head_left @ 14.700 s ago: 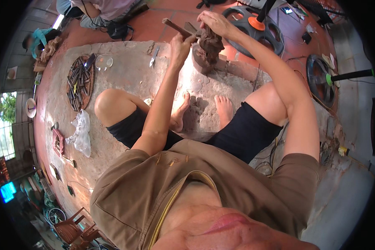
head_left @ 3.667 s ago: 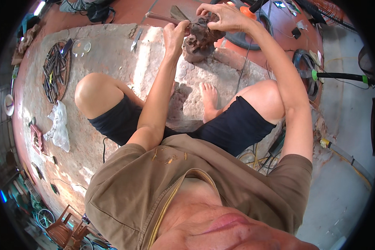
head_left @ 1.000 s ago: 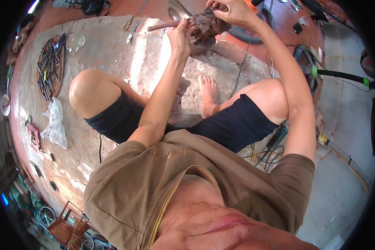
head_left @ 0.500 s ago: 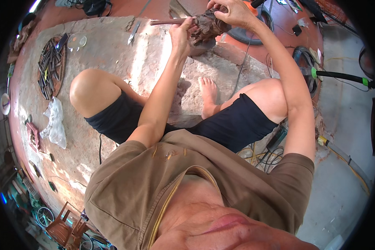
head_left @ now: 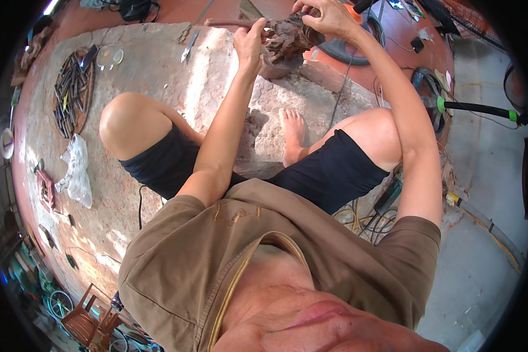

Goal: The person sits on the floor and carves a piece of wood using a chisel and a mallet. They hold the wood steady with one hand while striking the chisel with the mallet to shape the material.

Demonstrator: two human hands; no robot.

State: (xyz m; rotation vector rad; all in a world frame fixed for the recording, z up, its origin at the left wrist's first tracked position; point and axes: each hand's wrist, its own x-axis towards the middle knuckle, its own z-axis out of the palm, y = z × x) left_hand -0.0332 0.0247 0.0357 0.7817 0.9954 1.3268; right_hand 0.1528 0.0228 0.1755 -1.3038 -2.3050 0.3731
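Observation:
I sit on a grey stone slab point(head_left: 158, 64) with knees spread. A dark brown gnarled wood piece point(head_left: 290, 38) stands at the slab's far edge. My left hand point(head_left: 251, 40) grips a thin wooden-handled tool point(head_left: 229, 23), whose tip meets the wood piece. My right hand point(head_left: 322, 14) is closed over the top of the wood piece, steadying it. My bare foot point(head_left: 292, 132) rests on the slab just below it.
A round tray of several dark metal tools point(head_left: 71, 91) lies at the far left of the slab, with a crumpled clear plastic bag point(head_left: 76, 173) nearer. A loose chisel point(head_left: 189, 47) lies left of my left hand. Cables point(head_left: 358, 214) and a black tyre point(head_left: 358, 50) lie right.
The view has shifted slightly, so hands and wood piece sit a little higher. My left hand keeps working the tool against the wood; my right hand stays on it.

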